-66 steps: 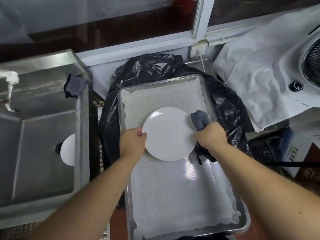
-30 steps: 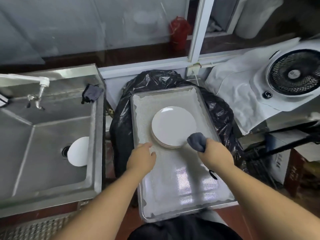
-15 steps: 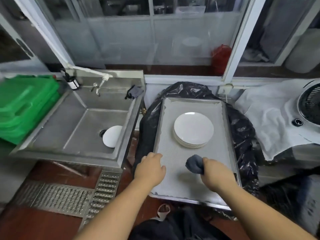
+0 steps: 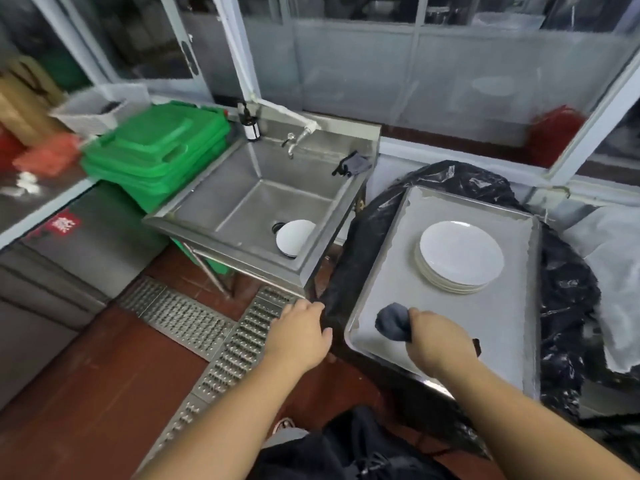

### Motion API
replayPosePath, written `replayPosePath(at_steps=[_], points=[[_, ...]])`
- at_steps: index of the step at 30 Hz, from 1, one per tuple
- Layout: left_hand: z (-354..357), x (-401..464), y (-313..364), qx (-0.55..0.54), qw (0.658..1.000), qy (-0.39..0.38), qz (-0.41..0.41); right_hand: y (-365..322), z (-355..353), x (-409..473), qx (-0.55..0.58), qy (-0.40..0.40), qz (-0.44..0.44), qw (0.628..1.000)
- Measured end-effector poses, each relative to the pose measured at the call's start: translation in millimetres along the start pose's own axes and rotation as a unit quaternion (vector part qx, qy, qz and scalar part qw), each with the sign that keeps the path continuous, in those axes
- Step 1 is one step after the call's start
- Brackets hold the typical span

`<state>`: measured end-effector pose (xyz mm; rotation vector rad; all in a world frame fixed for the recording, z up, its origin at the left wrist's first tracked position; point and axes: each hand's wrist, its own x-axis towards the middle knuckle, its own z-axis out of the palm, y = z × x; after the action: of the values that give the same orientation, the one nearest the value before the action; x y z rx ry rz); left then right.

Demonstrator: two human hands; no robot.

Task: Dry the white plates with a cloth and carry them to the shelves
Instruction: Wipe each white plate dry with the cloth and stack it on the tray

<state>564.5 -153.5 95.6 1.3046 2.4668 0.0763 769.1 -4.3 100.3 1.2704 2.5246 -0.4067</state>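
Note:
A stack of white plates (image 4: 460, 256) sits on a metal tray (image 4: 388, 285) lined with a pale mat, over a black plastic bag. More white plates (image 4: 294, 237) lie in the steel sink (image 4: 249, 202) by the drain. My right hand (image 4: 440, 344) grips a bunched dark grey cloth (image 4: 393, 322) above the tray's near end, short of the stack. My left hand (image 4: 301, 334) hovers empty with loosely curled fingers over the floor, left of the tray's near corner, between tray and sink.
Green crates (image 4: 156, 157) are stacked left of the sink. A second dark cloth (image 4: 353, 164) hangs on the sink's right rim, near a tap (image 4: 291, 143) and a soap bottle (image 4: 250, 124). A metal floor grate (image 4: 221, 341) runs below. White sheeting (image 4: 616, 271) lies at right.
My left hand let go of the plate, which now lies on the stack. Both hands drew back toward me, and my view swung left and up to take in the sink and crates.

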Motion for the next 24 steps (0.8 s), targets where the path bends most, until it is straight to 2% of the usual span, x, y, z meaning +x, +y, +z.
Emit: replayPosePath(at_steps=[8, 16, 22, 24], points=[[-30, -11, -115, -0.04, 0.995, 0.045, -0.075, -145, -24, 40, -0.059, -0.002, -0.085, 0.995], [-59, -20, -278, -0.051, 0.987, 0.042, -0.144, -330, -3, 77, -0.069, -0.02, -0.129, 0.989], [-63, -14, -353, -0.052, 0.984, 0.022, -0.17, -406, 10, 103, -0.083, -0.05, -0.135, 0.986], [-66, -5, -369, -0.053, 0.983, 0.023, -0.174, -420, 11, 113, -0.082, -0.036, -0.145, 0.985]])
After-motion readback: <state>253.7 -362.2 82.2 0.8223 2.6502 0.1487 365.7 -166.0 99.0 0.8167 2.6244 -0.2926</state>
